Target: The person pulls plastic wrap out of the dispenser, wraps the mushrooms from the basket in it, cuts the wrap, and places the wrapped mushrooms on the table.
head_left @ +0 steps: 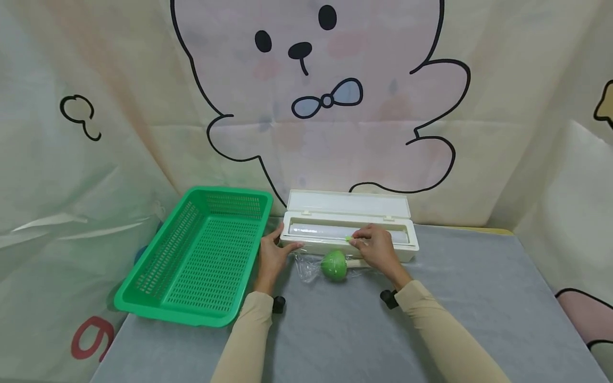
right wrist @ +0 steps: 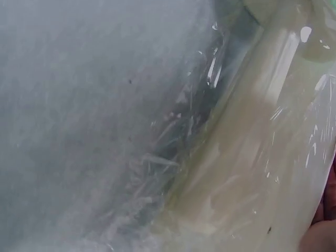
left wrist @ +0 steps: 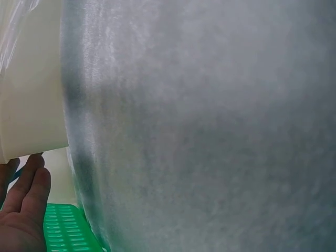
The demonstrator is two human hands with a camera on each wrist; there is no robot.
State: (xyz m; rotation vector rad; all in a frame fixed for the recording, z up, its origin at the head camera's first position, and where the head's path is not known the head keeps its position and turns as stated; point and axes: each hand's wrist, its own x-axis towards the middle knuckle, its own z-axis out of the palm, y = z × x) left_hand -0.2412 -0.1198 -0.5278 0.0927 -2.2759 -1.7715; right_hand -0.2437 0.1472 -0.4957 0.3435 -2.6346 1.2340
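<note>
A white cling film dispenser stands with its lid raised and a roll of film inside. My left hand holds its left corner, thumb along the front and fingers at the end. In the left wrist view, those fingers touch the box's end. With its fingertips, my right hand pinches a small yellow-green cutter slider on the dispenser's front edge. Below lies a green round-headed thing with a pale handle, under clear cling film. The right wrist view shows that handle beneath shiny film.
A green plastic basket stands left of the dispenser, close to my left forearm. Grey cloth covers the table. A printed curtain hangs right behind the dispenser's lid.
</note>
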